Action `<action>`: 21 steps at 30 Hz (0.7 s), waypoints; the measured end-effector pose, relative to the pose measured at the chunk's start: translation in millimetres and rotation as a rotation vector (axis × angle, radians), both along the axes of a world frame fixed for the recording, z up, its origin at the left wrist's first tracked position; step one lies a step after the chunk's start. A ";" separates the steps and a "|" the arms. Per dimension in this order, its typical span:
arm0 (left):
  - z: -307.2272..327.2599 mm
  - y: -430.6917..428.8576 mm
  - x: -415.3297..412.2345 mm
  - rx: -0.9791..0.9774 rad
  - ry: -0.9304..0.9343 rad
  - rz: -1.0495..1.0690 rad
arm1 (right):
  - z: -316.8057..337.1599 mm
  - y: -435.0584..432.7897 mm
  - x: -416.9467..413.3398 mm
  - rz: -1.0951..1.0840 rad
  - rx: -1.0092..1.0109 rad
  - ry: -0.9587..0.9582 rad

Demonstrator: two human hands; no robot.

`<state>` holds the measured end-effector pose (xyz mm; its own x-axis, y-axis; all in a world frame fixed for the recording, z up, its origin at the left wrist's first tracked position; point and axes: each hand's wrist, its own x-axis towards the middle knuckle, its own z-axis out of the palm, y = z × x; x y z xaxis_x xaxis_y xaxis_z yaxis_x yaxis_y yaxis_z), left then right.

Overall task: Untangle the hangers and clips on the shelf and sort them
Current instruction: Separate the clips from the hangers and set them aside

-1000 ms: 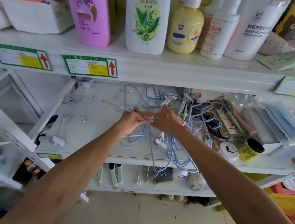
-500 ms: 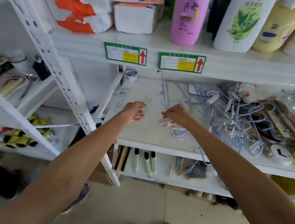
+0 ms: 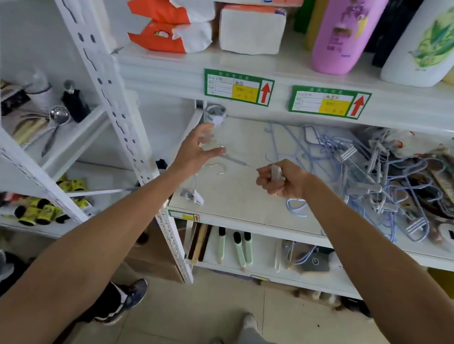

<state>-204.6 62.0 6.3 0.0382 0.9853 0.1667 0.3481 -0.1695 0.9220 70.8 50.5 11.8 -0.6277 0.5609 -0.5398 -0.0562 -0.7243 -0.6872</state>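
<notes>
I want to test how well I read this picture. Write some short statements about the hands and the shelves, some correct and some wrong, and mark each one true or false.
1. The right hand grips a pale clip. True.
2. The pink bottle stands on the same shelf as the hangers. False: it stands on the shelf above.
3. The tangle of blue hangers lies to the right of the right hand. True.
4. The green labels on the shelf edge carry arrows that point down. False: their red arrows point up.
</notes>
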 end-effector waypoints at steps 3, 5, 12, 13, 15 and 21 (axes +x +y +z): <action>7.5 10.2 -3.1 -0.012 0.349 -0.102 | 3.2 1.8 4.3 0.101 0.020 -0.060; 13.7 16.3 -5.1 -0.114 0.546 -0.258 | 3.9 4.4 8.1 0.138 0.052 -0.082; 21.7 27.5 -7.1 -0.320 0.512 -0.380 | -4.7 30.3 17.4 -0.460 0.076 -0.119; 22.1 29.1 -5.6 -0.337 0.502 -0.342 | -5.4 33.6 15.9 -0.648 0.050 -0.082; 21.2 32.7 -1.4 -0.388 0.503 -0.291 | -5.3 38.2 11.2 -0.830 0.045 -0.100; 8.4 29.0 18.9 -0.421 0.424 -0.006 | -1.0 31.0 -29.7 -0.327 0.141 -0.323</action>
